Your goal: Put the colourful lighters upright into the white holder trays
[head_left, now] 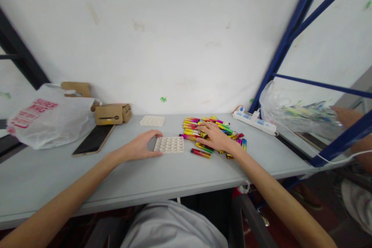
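My left hand (142, 145) curves around the left end of a small white tray (169, 145) with rows of round holes, thumb at its near edge and fingers at its far edge. The tray lies flat on the table. My right hand (213, 136) rests over a loose pile of shiny tubes (190, 124) in red, yellow, purple, green and gold; its fingers are spread and partly hide the tubes under them. One red and gold tube (200, 153) lies at the pile's near edge. A second white holed tray (152, 121) lies behind the first, near the wall.
To the left are a white plastic bag (55, 114), a small cardboard box (112, 114) and a dark phone-like slab (93, 140). A white power strip (255, 121) sits at the right by a blue metal frame (286, 42). Another person's arm (362, 149) shows at far right.
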A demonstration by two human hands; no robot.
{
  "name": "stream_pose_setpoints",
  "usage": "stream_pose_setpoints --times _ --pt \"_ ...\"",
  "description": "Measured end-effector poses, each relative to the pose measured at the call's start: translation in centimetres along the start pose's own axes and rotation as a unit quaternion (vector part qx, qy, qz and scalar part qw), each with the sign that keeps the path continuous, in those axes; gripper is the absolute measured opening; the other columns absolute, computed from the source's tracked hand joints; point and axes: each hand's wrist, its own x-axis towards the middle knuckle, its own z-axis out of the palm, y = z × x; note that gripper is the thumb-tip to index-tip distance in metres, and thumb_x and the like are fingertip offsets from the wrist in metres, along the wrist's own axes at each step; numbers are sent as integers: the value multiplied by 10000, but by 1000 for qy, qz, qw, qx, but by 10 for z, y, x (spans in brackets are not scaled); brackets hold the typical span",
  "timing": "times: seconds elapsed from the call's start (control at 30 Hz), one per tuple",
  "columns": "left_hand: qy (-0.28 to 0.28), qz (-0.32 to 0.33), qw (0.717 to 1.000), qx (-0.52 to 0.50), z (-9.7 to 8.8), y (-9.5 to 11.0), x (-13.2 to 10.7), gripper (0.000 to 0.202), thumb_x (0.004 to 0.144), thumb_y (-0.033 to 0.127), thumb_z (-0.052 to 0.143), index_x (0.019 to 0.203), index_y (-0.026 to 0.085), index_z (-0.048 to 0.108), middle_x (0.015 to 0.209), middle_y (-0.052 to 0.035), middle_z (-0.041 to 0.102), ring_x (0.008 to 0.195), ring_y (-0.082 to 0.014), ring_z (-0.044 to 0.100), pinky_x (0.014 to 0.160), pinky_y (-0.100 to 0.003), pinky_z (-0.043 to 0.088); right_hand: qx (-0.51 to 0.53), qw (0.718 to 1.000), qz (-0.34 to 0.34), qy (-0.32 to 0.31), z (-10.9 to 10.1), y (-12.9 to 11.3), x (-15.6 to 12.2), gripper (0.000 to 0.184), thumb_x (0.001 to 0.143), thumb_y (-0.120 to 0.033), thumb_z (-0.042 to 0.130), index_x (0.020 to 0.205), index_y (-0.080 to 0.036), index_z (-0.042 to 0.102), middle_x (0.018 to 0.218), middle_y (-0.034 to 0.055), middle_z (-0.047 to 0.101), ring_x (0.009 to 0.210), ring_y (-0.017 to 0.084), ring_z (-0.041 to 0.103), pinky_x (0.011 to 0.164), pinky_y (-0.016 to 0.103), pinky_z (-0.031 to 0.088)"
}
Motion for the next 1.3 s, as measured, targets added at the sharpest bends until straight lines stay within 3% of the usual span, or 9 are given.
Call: stream_pose_setpoints --times 0.23,0.33,0.4,0.53,0.67,0.9,1.0,1.17,1.3 --pt "12 -51 998 37 -5 -19 -8 769 742 730 723 1312 216 675 1293 -113 680 1191 -321 657 1077 -418 497 25 999 25 -4 -2 2 5 549 1018 -614 526 1361 -204 652 1400 145 625 1314 303 556 1155 479 399" --pt "13 -55 998 42 -4 -23 -1 773 760 766 683 1291 206 700 1249 -112 677 1165 -310 663 1079 -401 495 68 995 64 17 -16 23 10 488 1084 -525 420 1346 -193 665 1350 127 671 1268 248 603 1115 388 446" --pt "10 -56 997 42 -4 -25 6 785 764 767 673 1301 195 700 1242 -119 672 1163 -312 661 1084 -398 489 38 991 124 38 -26 45 10 443 1092 -444 430 1289 -154 700 1300 148 703 1234 254 632 1108 368 446" --pt "-13 -50 998 44 -4 -26 23 808 777 755 656 1337 173 686 1303 -145 660 1220 -333 633 1105 -397 468 -54 966 244 -71 -36 82 -2 384 1054 -346 525 1241 -82 731 1241 203 739 1151 305 691 1023 366 490" --pt "-33 -34 998 45 -3 -23 37 841 785 762 640 1366 154 669 1352 -153 648 1257 -344 615 1123 -393 445 -62 957 257 -123 -32 94 -18 386 1063 -351 511 1248 -96 734 1229 182 756 1139 285 710 981 315 498" --pt "-62 -4 997 45 -1 -22 57 806 764 708 685 1369 176 673 1309 -139 666 1225 -334 630 1098 -381 452 -19 964 255 -67 -35 96 -19 248 963 -272 663 1130 -134 783 1108 143 800 960 263 761 871 312 548" --pt "-62 10 997 36 0 -20 58 791 755 698 709 1358 185 684 1292 -131 674 1213 -333 634 1094 -381 451 -12 968 248 -25 -37 94 -18 237 973 -263 628 1089 -137 792 1046 141 810 934 268 764 848 315 545" --pt "-57 26 998 14 3 -12 50 789 782 733 700 1379 218 672 1289 -115 671 1214 -320 622 1093 -385 449 50 963 259 63 -40 82 -7 385 1055 -335 466 1271 -135 715 812 83 795 735 212 735 780 293 529" --pt "-52 28 998 0 5 -7 45 800 776 738 711 1374 209 669 1286 -123 659 1211 -318 614 1099 -395 445 103 966 206 121 -38 58 26 443 1069 -382 403 1259 -149 728 962 95 793 847 211 713 842 305 514"
